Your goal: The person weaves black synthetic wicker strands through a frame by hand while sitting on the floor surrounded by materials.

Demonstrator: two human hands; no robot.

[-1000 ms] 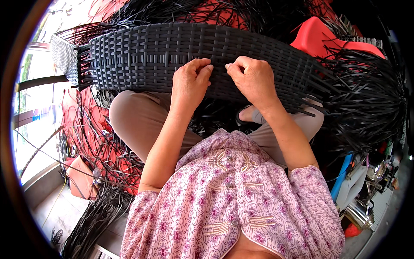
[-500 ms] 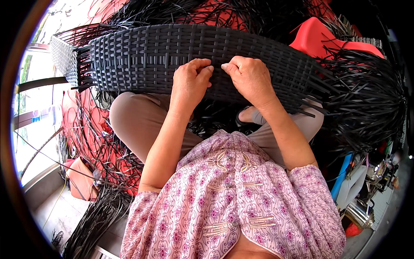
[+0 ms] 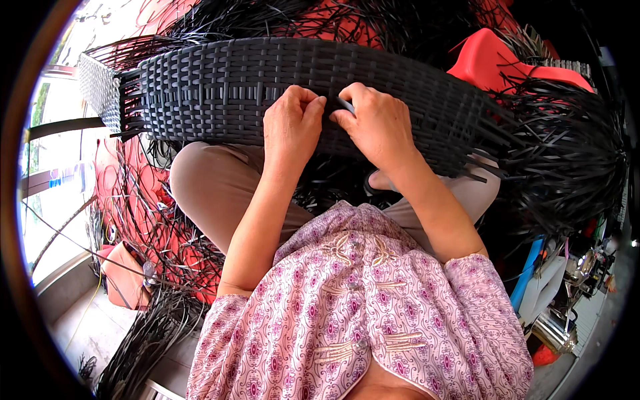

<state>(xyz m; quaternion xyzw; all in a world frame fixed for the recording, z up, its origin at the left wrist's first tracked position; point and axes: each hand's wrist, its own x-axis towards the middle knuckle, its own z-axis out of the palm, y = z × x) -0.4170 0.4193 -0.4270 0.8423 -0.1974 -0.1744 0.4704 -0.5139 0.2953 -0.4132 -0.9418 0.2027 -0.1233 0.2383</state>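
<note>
A long, curved panel of black wicker weave lies across my knees, with loose strip ends sticking out at both sides. Over its middle, my left hand is closed, thumb pressed to the curled forefinger; whatever sits in that pinch is too small to see. Close by on the right, my right hand pinches a flat dark plastic strip between thumb and forefinger. Its short end pokes out toward the left hand. The weave just under my palms is hidden.
Heaps of loose black strips surround me over red sheeting. A red plastic stool stands at the far right. An orange-pink bag rests on the left, and a shiny metal pot sits at the lower right.
My right hand has shifted slightly left and up and turned, and a strip end now shows in its pinch. The left hand has moved slightly up and left. The woven panel stays in place.
</note>
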